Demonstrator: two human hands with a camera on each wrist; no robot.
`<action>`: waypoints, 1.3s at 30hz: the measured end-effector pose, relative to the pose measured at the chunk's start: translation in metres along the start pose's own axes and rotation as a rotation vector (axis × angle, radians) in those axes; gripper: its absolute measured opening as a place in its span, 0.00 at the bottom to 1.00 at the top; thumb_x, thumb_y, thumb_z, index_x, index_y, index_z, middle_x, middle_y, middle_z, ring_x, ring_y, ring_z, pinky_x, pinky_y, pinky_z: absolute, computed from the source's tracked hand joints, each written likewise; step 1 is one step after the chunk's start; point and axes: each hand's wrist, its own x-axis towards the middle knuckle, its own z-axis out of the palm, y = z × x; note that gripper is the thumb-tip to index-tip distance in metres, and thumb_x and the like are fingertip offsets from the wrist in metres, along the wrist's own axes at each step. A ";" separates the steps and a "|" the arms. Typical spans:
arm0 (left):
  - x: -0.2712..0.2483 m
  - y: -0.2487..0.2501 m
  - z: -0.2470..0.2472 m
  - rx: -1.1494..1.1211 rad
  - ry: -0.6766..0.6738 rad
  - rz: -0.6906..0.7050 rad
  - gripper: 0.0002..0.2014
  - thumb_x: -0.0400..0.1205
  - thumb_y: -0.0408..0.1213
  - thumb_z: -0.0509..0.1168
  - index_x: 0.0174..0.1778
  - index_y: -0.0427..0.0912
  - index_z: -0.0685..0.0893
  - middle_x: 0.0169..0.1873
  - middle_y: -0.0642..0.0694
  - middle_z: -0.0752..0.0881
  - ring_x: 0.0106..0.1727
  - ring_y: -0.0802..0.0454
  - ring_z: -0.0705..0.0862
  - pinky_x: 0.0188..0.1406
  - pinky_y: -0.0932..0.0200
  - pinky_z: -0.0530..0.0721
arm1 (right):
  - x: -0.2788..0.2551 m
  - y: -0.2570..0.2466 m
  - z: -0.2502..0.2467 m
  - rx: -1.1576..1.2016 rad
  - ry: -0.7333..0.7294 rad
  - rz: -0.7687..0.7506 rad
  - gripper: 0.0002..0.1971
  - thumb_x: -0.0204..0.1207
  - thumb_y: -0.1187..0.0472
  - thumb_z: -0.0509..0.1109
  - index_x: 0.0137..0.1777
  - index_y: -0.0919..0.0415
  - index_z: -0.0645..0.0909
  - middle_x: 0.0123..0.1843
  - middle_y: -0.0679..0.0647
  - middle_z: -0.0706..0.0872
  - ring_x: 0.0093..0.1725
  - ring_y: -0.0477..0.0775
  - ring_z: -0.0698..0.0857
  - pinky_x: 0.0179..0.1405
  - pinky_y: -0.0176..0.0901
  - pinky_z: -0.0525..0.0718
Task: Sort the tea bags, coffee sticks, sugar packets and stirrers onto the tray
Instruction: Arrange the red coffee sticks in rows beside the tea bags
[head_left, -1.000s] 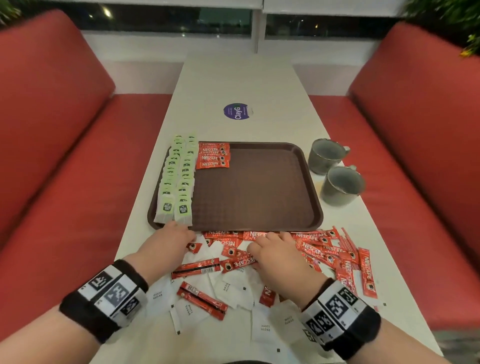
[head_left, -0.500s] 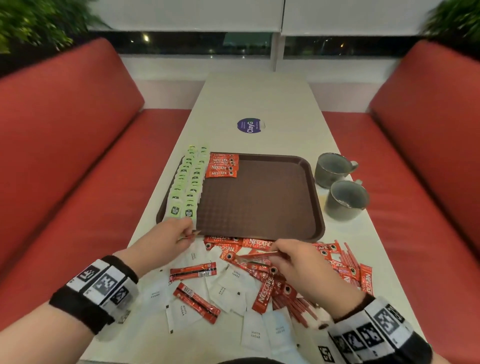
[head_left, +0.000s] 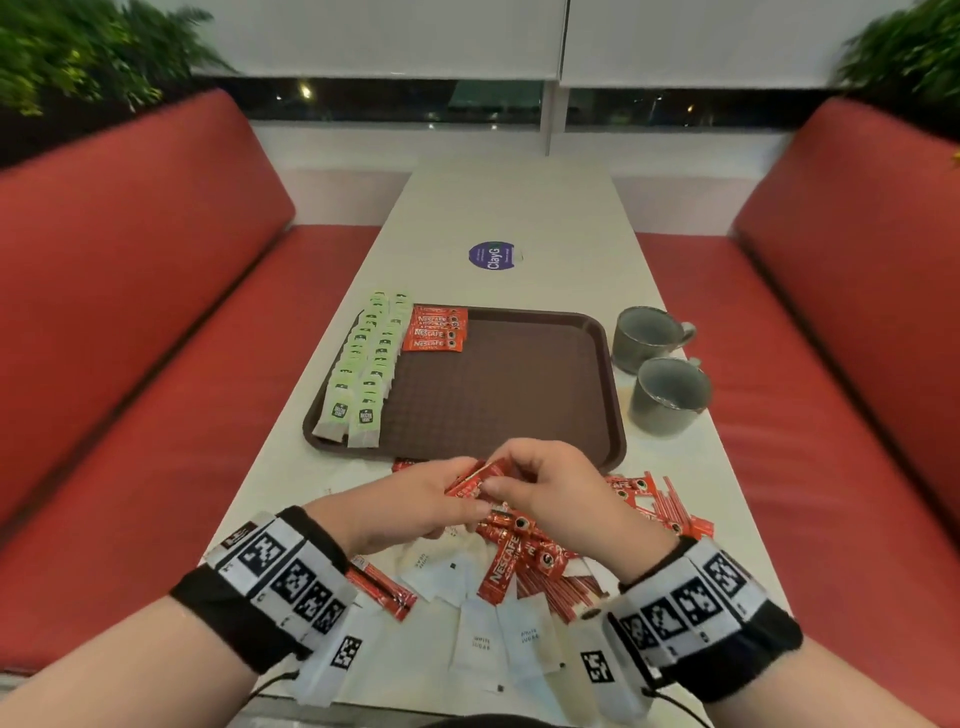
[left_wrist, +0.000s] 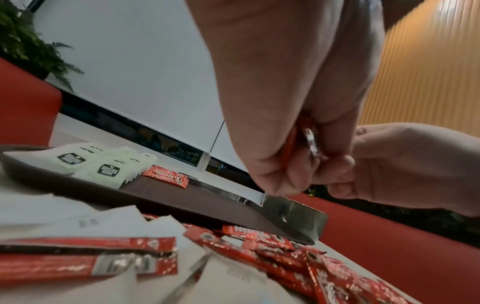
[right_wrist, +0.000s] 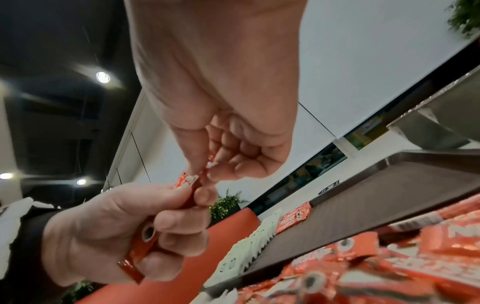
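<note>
the red coffee sticks (head_left: 475, 480) held between both hands hang above the table just at the tray's 6 o'clock edge. the left hand (head_left: 405, 501) has its fingers and thumb curled round the lower part of the small bundle, and the right hand (head_left: 550, 488) pinches the upper end between thumb and forefinger; the right wrist view shows this pinch plainly (right_wrist: 193, 181).

the brown tray (head_left: 519, 405) lies in the middle of the table. along its 9 o'clock side run two overlapping rows of green tea bags (head_left: 363, 374), and at about 11 o'clock, touching the tea bags, sits a small stack of coffee sticks (head_left: 435, 332).

under and around the hands, at the tray's 6 o'clock, lies a loose pile of coffee sticks (head_left: 524, 551) mixed with white sugar packets (head_left: 480, 639) and thin red stirrers (head_left: 384, 590).

two grey mugs (head_left: 667, 395) stand near the tray at 3 o'clock, apart from it. a round blue sticker (head_left: 492, 255) lies on the table at 12 o'clock, well beyond the tray. red benches (head_left: 156, 364) flank the table.
</note>
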 end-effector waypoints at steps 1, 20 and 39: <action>0.001 -0.003 0.002 0.018 0.051 -0.021 0.03 0.84 0.42 0.64 0.48 0.48 0.78 0.34 0.53 0.78 0.30 0.62 0.73 0.29 0.68 0.70 | -0.001 0.005 -0.001 -0.031 0.031 0.004 0.04 0.75 0.59 0.74 0.45 0.49 0.82 0.32 0.41 0.83 0.32 0.34 0.79 0.37 0.30 0.75; -0.023 -0.036 -0.010 -0.190 0.327 -0.138 0.11 0.81 0.49 0.65 0.42 0.47 0.77 0.24 0.55 0.73 0.26 0.58 0.66 0.25 0.66 0.67 | 0.001 0.036 0.026 -0.863 -0.191 -0.096 0.09 0.81 0.57 0.64 0.57 0.47 0.81 0.61 0.45 0.78 0.63 0.52 0.71 0.57 0.48 0.64; -0.013 -0.029 -0.001 -0.214 0.242 -0.148 0.07 0.84 0.43 0.63 0.42 0.47 0.76 0.32 0.51 0.78 0.32 0.58 0.74 0.24 0.73 0.71 | -0.001 0.037 0.018 -0.835 0.025 0.156 0.22 0.77 0.42 0.66 0.69 0.48 0.74 0.65 0.46 0.78 0.65 0.52 0.73 0.66 0.52 0.70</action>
